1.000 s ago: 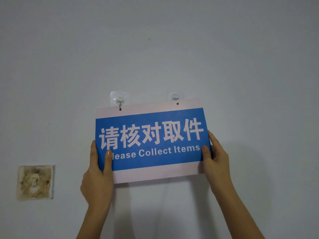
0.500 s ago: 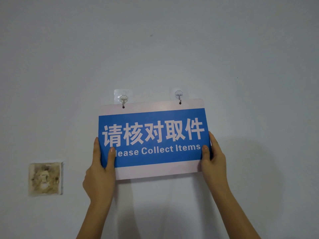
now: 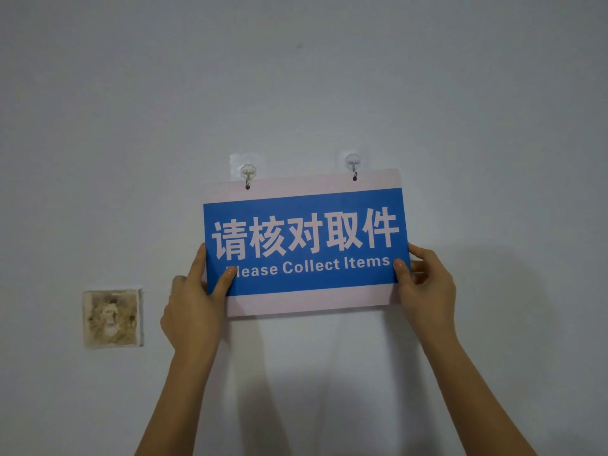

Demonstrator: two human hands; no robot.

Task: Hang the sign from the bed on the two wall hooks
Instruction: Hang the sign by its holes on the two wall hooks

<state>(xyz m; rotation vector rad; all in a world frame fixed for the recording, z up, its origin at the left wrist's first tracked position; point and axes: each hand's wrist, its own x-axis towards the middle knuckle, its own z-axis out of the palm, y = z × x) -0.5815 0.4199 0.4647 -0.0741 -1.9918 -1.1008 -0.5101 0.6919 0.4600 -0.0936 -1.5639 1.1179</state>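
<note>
Fingers (image 3: 227, 278) of both hands clamp the sign (image 3: 304, 245) under two wall hooks (image 3: 247, 172).

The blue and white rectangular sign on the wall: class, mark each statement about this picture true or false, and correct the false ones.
1. Both hands grip the blue and white rectangular sign. True: left hand, right hand.
2. The sign hangs below two clear adhesive wall hooks. True.
3. A stained square wall plate sits right of the sign. False: it sits lower left.
4. The English line reads "Please Return Items". False: the visible words are "Collect Items".
5. The hands hold the sign's top corners. False: they hold its lower side edges.
</note>
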